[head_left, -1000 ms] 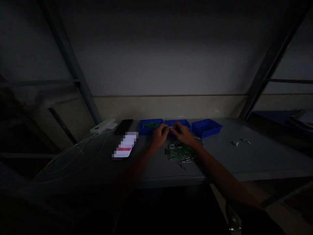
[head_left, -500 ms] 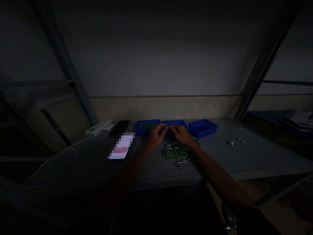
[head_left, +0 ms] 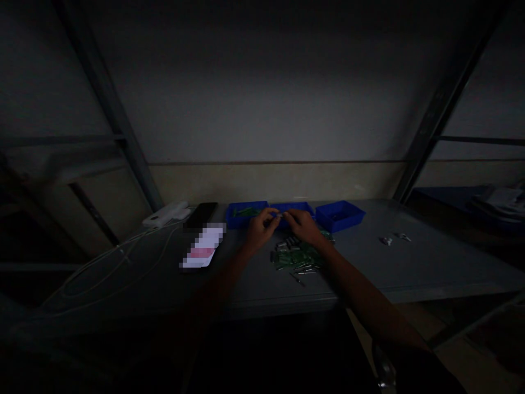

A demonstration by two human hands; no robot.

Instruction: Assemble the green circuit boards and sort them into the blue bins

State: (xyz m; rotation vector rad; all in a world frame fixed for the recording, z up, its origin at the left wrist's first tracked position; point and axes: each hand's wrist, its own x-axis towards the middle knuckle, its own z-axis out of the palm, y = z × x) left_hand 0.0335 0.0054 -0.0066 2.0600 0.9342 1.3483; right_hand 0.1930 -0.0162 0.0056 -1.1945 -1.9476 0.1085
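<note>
Head: two hands [head_left: 259, 230] [head_left: 303, 224] pinch a small piece [head_left: 279, 215] near three trays [head_left: 235, 221] [head_left: 293, 206] [head_left: 343, 221].

1 small pale piece [head_left: 280, 215] sits right up between the fingertips [head_left: 276, 220] of the left hand [head_left: 259, 228] and the right hand [head_left: 304, 224], mostly covered, so its exact shape can't be read! Nearer the camera than those fingers, there's a jumble of green pieces [head_left: 298, 257], with short silvery cylinders [head_left: 288, 243] on the side closest to the fingers and thin metal rods [head_left: 307, 268] along the far side from them. And 1 lone rod [head_left: 297, 279] lies slanted, farthest from the fingertips!
</note>
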